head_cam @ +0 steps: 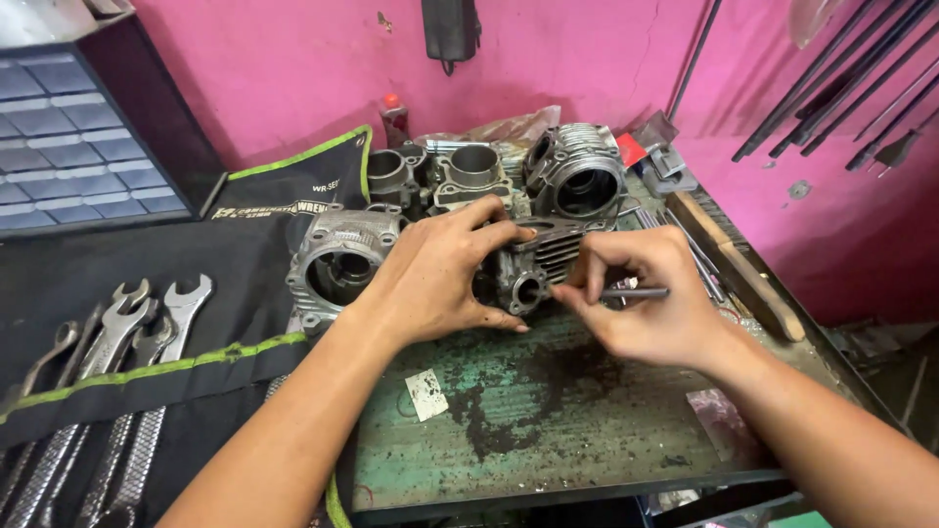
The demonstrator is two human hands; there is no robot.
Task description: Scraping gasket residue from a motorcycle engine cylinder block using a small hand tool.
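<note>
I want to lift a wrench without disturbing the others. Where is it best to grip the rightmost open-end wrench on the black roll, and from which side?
Probably grip the rightmost wrench at its bare shank just below the forked head, coming from above and its right side. There only the black tool roll lies beside it, while other wrenches crowd its left and its lower handle sits under the roll's strap.

Both forearms are bare right up to the lower edge of the view, with no sleeve, glove, watch or band on either. The left hand (pixel 440 284) carries dark smudges of grime across the knuckles and along the thumb, with dirt gathered around the nails. The right hand (pixel 646 303) is likewise smeared with dark grease at the fingers (pixel 597 264), and its nails are short. No rings show on either hand. The wrists are slim and unmarked.
</note>
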